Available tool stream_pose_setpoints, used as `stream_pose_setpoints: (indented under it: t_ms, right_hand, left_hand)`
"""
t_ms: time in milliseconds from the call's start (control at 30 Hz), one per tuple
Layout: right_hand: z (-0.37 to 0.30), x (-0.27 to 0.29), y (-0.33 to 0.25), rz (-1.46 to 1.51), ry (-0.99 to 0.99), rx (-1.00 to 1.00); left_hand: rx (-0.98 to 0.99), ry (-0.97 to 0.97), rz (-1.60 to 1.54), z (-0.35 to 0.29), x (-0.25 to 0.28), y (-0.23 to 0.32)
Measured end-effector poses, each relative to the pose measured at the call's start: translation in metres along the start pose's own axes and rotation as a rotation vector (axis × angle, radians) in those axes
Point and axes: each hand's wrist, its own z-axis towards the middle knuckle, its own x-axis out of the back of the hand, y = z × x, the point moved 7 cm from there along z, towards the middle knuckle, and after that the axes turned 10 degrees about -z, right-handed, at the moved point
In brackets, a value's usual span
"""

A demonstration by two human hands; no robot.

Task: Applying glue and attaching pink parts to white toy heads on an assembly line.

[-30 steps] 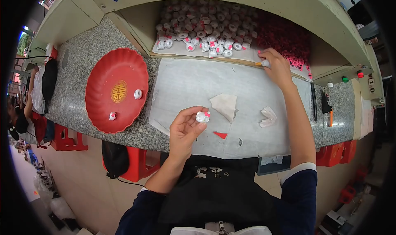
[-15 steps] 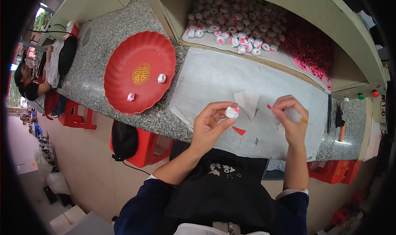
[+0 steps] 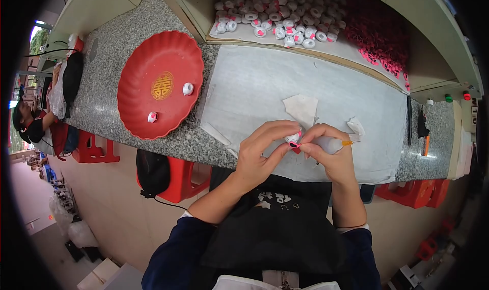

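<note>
Between the thumb and fingers of my left hand [image 3: 254, 155] is a small round white piece [image 3: 292, 136] with pink on it. My right hand [image 3: 336, 160] meets it over the paper-covered worktop. Its thumb and forefinger pinch a small pink piece [image 3: 294, 145] against the white one. A small translucent bottle [image 3: 332, 146] with an orange-yellow tip is tucked in the same hand. To the left stands a red scalloped plate [image 3: 127, 81], holding one white piece [image 3: 188, 88] and another with pink [image 3: 152, 116].
A shelf ahead carries a heap of white ring-like pieces [image 3: 277, 15] beside a pile of pink pieces [image 3: 379, 40]. White paper scraps [image 3: 301, 108] lie on the paper sheet [image 3: 244, 86]. An orange-handled tool [image 3: 426, 146] is at the right. Red stools [image 3: 178, 180] stand below; another person sits far left.
My right hand has moved left to my left hand, bringing the pink piece against the white one. The bottle in its palm now shows clearly. The whole view has shifted slightly.
</note>
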Motion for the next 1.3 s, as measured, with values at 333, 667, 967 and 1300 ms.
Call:
stream_pose_setpoints:
  t_ms: [333,667,967,1300]
  right_hand:
    - [-0.004,0.003,0.008,0.034,0.122,0.124]
    - [-0.010,-0.015,0.005,0.201,0.028,0.065]
    - [-0.014,-0.013,0.008,0.187,0.052,0.051]
    - [-0.019,-0.012,0.014,0.241,0.037,0.024]
  left_hand:
    - [0.058,-0.033,-0.246,-0.005,-0.005,-0.012]
    - [0.317,0.091,-0.748,-0.012,-0.009,-0.022]
    - [0.255,-0.010,-0.788,-0.016,-0.010,-0.019]
    - [0.303,-0.069,-0.851,-0.016,-0.010,-0.022]
